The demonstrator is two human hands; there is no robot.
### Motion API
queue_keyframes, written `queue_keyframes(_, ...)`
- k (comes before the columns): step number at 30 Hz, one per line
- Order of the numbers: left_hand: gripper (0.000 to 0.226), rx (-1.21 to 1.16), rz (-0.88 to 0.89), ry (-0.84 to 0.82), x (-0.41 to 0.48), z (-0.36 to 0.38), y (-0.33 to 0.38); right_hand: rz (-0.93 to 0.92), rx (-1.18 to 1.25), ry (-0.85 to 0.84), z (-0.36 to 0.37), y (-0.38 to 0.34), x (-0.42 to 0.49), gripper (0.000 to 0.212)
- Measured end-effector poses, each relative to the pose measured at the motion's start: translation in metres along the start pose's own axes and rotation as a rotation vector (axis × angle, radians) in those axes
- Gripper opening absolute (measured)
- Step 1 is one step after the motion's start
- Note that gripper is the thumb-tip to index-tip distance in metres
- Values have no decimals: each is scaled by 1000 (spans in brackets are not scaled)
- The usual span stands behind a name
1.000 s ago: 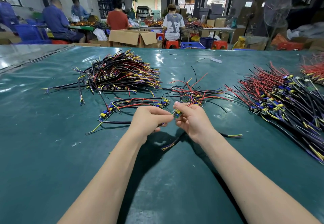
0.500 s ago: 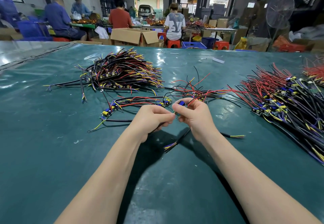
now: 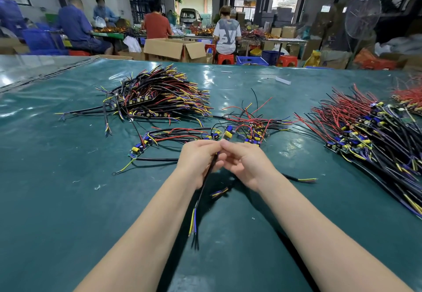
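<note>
We have a single view — a wide-angle camera worn on the head, facing forward and down across the green table. It sits close: both forearms enter from 6 o'clock, and the left hand and right hand meet at frame centre, the black cable trailing back toward us. The yellow-tipped wire pile lies farther out at 11 o'clock, the red wire pile at 3 o'clock; seated workers are distant at 12 o'clock.

Bare forearms, left hand, right hand
</note>
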State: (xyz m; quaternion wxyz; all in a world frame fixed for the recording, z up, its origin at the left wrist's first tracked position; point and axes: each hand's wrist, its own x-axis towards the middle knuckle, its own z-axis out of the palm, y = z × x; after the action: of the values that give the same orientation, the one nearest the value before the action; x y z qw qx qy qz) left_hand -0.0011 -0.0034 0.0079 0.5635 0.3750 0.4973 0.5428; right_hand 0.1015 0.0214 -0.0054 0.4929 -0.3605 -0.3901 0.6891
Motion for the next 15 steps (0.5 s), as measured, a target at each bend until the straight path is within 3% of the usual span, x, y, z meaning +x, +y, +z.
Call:
queue_keyframes(8,21,-95,-132,-162,-3,7,-6,-91,85,176,-1,-3,3,21)
queue_keyframes(15,24,433,149,-169,-3,9,-13,-156,81,276,-7,-3,7,23)
